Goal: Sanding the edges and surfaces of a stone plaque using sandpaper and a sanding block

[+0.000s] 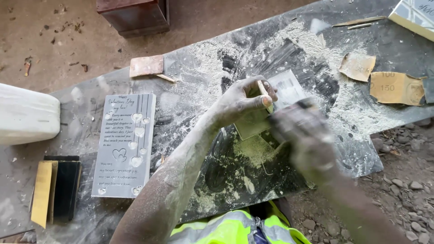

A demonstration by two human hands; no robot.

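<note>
Overall, the dusty grey table [361, 149] carries everything, powder spread thickly across its middle. An engraved grey plaque [124, 144] with heart cut-outs lies flat at its left, well apart from the hands. Worn sandpaper sheets [395, 88] lie at the right. At centre, the left hand [242, 101] has its grip clamped on a small pale tile [289, 88], fingers pinching its edge. The right hand [305, 135] is motion-blurred just beside it; whether its grip is closed cannot be told.
</note>
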